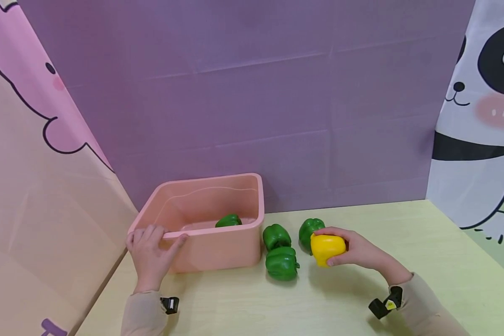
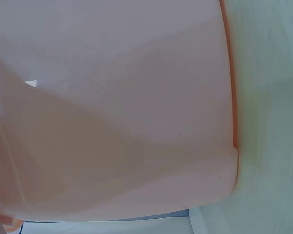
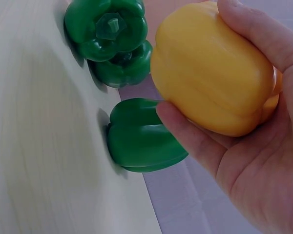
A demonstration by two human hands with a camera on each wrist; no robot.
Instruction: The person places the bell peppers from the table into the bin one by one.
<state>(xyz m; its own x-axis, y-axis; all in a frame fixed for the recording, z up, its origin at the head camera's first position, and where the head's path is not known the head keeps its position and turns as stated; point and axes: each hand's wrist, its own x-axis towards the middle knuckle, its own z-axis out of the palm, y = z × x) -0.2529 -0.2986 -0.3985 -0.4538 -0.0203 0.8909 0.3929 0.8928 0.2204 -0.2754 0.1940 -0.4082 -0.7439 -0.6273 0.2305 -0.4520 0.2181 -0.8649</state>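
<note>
Tub (image 1: pixel 218 252) on table (image 1: pixel 243 305) before backdrop (image 1: pixel 277 116), one pepper (image 1: pixel 229 220) inside. Right of tub: front pepper (image 1: pixel 281 264), rear pepper (image 1: pixel 276 236) behind it; farther right, third pepper (image 1: pixel 310 229), with held pepper (image 1: pixel 326 248) before it in right hand (image 1: pixel 360 249).

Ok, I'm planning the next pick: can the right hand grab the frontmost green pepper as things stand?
Probably not: the right hand holds the yellow pepper, though nothing appears to cover the frontmost green pepper.

Three green bell peppers (image 1: pixel 282 263) on one bench (image 1: pixel 243 303); another green bell pepper (image 1: pixel 228 220) inside one pink bin (image 1: pixel 218 249), left; one yellow bell pepper (image 1: pixel 326 248); two hands (image 1: pixel 357 248).
</note>
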